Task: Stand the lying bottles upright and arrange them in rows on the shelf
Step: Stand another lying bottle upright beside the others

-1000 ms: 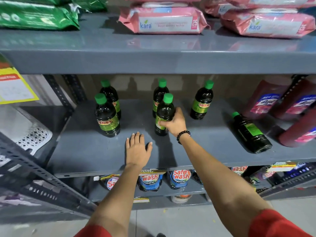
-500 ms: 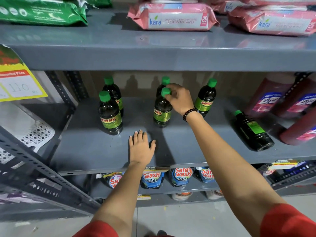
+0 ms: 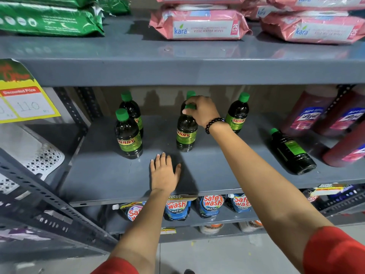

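Head view shows your right hand (image 3: 203,111) closed over the green cap of an upright dark bottle (image 3: 186,135) that stands on the grey shelf (image 3: 110,175), in front of a second bottle (image 3: 190,94) almost hidden behind your hand. Your left hand (image 3: 164,174) lies flat on the shelf, fingers spread and holding nothing, just in front of the gripped bottle. Two more upright bottles, front (image 3: 128,135) and back (image 3: 131,111), stand to the left, and another (image 3: 238,113) stands to the right beside your wrist. One lying bottle (image 3: 292,153) rests on its side further right, cap pointing toward the back, near the red bottles (image 3: 343,115).
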`<state>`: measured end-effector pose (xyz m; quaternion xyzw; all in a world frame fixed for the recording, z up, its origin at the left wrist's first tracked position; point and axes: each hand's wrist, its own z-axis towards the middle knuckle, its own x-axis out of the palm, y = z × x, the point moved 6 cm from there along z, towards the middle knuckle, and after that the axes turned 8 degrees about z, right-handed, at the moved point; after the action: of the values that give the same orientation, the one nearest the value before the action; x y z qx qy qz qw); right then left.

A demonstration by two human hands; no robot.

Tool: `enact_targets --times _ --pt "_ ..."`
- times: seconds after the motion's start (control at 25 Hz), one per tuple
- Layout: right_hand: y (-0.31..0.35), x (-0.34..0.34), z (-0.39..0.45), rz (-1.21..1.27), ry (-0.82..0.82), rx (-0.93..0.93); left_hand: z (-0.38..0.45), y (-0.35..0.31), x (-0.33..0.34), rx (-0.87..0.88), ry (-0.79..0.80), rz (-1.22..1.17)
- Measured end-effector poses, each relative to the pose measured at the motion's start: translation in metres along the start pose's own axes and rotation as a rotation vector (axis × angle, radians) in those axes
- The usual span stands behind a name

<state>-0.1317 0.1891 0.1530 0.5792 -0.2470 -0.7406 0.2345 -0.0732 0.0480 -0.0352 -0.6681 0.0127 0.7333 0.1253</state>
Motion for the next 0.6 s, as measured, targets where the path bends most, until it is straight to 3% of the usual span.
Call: enact_targets --times 0.6 --pt "-0.011 -0.003 0.004 0.069 0.270 0.012 0.000 -0.001 -0.001 0.013 -0.007 -0.002"
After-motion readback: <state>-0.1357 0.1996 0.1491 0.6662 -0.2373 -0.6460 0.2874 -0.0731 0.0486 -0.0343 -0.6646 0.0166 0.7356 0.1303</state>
